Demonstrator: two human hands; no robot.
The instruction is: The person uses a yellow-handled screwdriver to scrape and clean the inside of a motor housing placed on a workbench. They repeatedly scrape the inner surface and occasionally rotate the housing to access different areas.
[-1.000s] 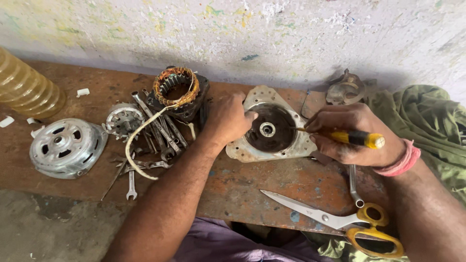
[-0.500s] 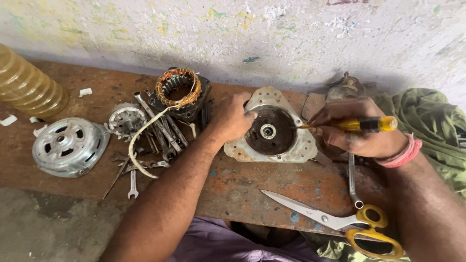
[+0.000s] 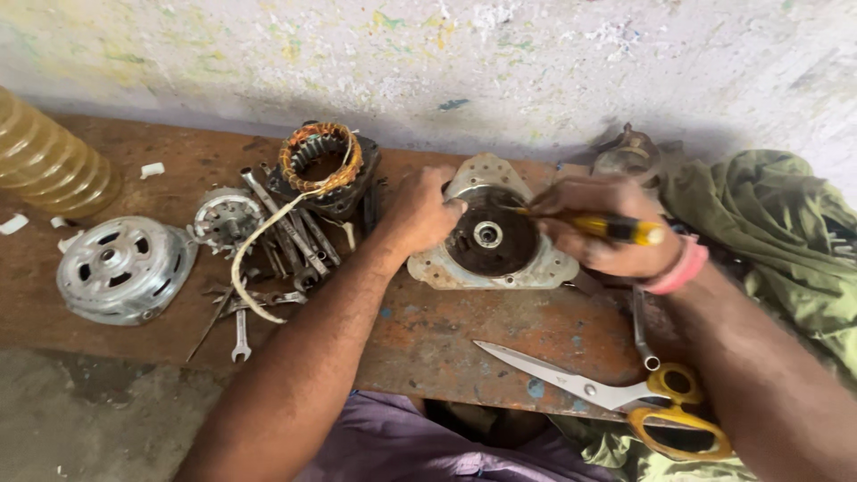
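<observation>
A triangular metal motor end cover (image 3: 492,239) with a dark round centre lies on the rusty bench. My left hand (image 3: 420,211) grips its left edge and holds it steady. My right hand (image 3: 596,225) is closed around a yellow-and-black screwdriver (image 3: 616,228), whose tip rests on the upper part of the cover's dark centre. A pink band sits on my right wrist.
Left of the cover lie a copper-wound stator (image 3: 323,161), a pile of spanners (image 3: 286,241), a small finned part (image 3: 227,217) and a round silver housing (image 3: 120,268). Yellow-handled scissors (image 3: 616,393) lie at the front edge. A yellowish ribbed bottle (image 3: 49,165) stands far left, green cloth (image 3: 777,232) at right.
My right hand has shifted left and up over the cover, bringing the screwdriver tip onto its dark centre. My left hand has stayed on the cover's left edge.
</observation>
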